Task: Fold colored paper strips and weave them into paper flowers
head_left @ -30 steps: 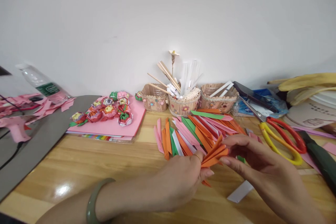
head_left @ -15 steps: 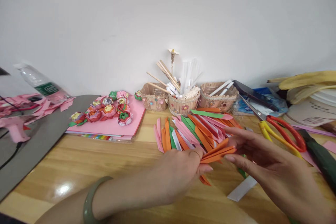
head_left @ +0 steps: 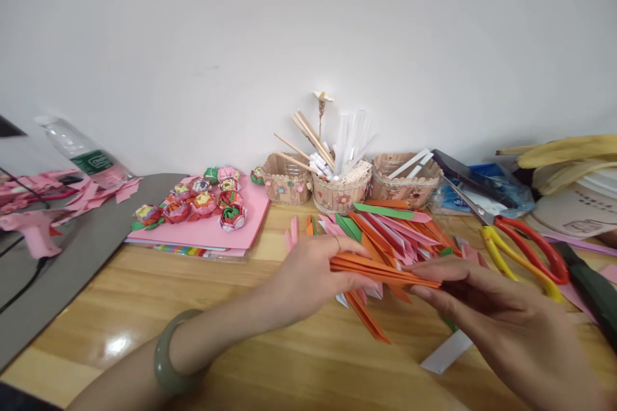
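A small stack of folded orange paper strips [head_left: 380,270] is held level between my two hands, above the wooden table. My left hand [head_left: 313,276], with a green bangle at the wrist, pinches the stack's left end between thumb and fingers. At the right end, the thumb and fingers of my right hand [head_left: 486,302] close on the same strips. Behind and beneath lies a pile of folded paper strips [head_left: 400,234] in orange, pink, green and white, partly hidden by my hands. One loose orange strip [head_left: 369,318] rests below the stack.
Folded paper flowers [head_left: 202,202] lie on pink paper [head_left: 258,215] at left. Decorated baskets [head_left: 342,196] holding sticks stand along the wall. Scissors [head_left: 530,250] with red and yellow handles are at right. A pink glue gun [head_left: 36,231] and plastic bottle [head_left: 91,157] sit far left.
The orange strips have gone from slanted to nearly level, with more of their length showing. My left hand has shifted left and slightly up along them.
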`<state>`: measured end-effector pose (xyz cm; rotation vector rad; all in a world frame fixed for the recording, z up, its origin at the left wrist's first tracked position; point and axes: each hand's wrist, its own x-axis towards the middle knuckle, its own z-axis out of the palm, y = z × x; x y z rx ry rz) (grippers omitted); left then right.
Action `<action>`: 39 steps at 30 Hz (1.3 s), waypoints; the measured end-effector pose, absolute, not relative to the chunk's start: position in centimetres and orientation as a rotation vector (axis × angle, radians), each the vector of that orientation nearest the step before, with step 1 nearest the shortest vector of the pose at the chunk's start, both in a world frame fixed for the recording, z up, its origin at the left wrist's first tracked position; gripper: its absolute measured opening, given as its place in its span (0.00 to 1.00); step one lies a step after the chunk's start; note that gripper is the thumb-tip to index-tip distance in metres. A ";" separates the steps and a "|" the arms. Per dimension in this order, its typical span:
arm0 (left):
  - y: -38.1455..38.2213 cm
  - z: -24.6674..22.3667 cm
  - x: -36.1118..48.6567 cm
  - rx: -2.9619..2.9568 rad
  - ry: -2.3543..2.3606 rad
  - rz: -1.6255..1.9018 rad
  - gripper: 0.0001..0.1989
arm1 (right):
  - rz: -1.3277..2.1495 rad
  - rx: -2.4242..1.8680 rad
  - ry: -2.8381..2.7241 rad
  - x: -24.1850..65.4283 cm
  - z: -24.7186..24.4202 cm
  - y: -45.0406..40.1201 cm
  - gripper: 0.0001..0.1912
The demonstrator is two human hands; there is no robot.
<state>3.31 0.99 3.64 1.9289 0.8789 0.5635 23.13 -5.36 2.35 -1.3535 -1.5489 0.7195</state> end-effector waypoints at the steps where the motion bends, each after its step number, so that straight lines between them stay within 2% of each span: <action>1: 1.1 3.6 3.3 1.836 0.914 0.606 0.13 | 0.729 -1.365 -1.520 23.0 2.3 -5.4 0.05; 4: 1.1 3.5 3.4 1.748 0.943 0.671 0.17 | 0.759 -1.406 -1.453 23.0 2.0 -5.4 0.07; 12: 0.5 3.3 3.2 2.126 0.851 0.740 0.12 | 0.783 -1.410 -1.386 22.9 1.8 -5.2 0.09; 18: 0.5 2.6 3.3 2.190 0.791 0.844 0.10 | 0.595 -1.404 -1.447 22.8 1.7 -5.7 0.11; 24: 1.0 2.8 3.1 2.788 0.704 0.967 0.12 | 0.520 -1.324 -1.584 23.1 1.5 -5.6 0.08; 28: 0.3 2.6 3.4 3.142 0.677 0.865 0.19 | 0.540 -1.317 -1.609 22.7 1.8 -5.4 0.07; 30: -0.2 2.3 3.7 3.185 0.660 0.738 0.20 | 0.594 -1.306 -1.602 22.5 2.0 -5.4 0.06; 35: -0.4 2.0 3.7 2.843 0.776 0.352 0.16 | 0.823 -1.318 -1.570 22.4 2.3 -5.5 0.08; 39: -0.1 2.7 3.5 2.459 0.787 0.239 0.14 | 0.995 -1.345 -1.446 22.5 2.4 -5.4 0.19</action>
